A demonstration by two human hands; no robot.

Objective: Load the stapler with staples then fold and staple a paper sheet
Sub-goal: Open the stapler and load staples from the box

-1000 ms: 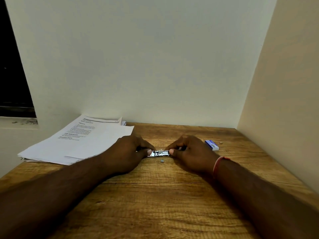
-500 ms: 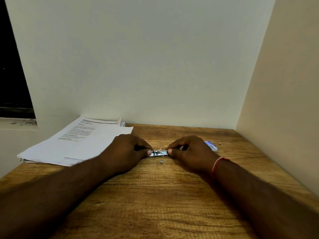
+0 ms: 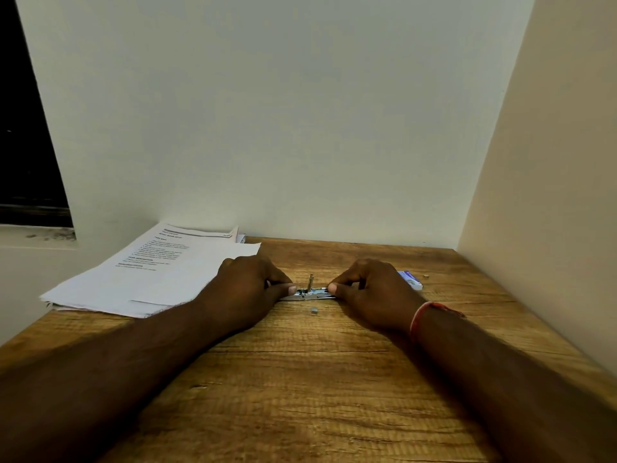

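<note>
A small metal stapler (image 3: pixel 310 293) lies flat and spread apart on the wooden table (image 3: pixel 300 379), between my two hands. My left hand (image 3: pixel 248 289) pinches its left end with thumb and fingers. My right hand (image 3: pixel 370 292) pinches its right end the same way. A thin metal piece stands upright from the stapler's middle. A small bit of staples (image 3: pixel 314 310) lies on the table just in front of it. The blue and white staple box (image 3: pixel 410 279) sits behind my right hand, partly hidden. A stack of paper sheets (image 3: pixel 150 272) lies at the left.
A white wall rises right behind the table and a cream wall closes the right side. A dark window opening is at the far left. A tiny speck (image 3: pixel 425 276) lies near the staple box.
Both hands stay on the stapler's ends. A thin metal piece now sticks up from the stapler's middle, where it lay low before.
</note>
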